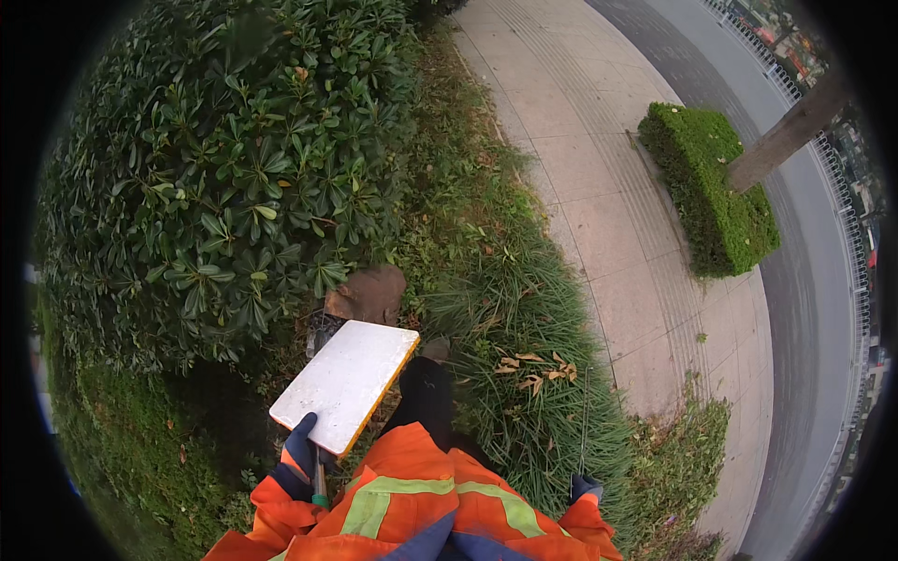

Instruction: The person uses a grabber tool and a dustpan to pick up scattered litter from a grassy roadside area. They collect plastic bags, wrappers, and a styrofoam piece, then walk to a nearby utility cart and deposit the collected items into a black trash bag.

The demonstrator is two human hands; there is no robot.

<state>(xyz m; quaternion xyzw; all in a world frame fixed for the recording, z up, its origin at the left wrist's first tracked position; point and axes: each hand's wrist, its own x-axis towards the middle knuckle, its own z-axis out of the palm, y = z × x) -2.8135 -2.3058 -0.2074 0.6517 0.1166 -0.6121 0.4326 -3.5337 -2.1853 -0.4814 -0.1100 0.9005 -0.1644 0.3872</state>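
My left hand (303, 449), in a dark glove, holds a flat white rectangular board (345, 386) with an orange edge by its lower end. A rod-like handle (320, 484) with a green part runs below the board at the same hand; its far end is hidden. At the lower right, my right hand (585, 487), also gloved, is closed on a long thin metal rod (586, 421) that points away over the grass. Beyond the board lie a brown rock (368, 294) and a crumpled piece of dark and clear plastic (323, 329), partly covered by the board.
A large leafy shrub (231, 175) fills the left. Long grass (519, 421) with dry leaves borders a paved sidewalk (610, 231). Cut clippings (673, 463) lie at its edge. Farther right stand a trimmed hedge (708, 189), a tree trunk (786, 140) and a road (807, 294) with a railing.
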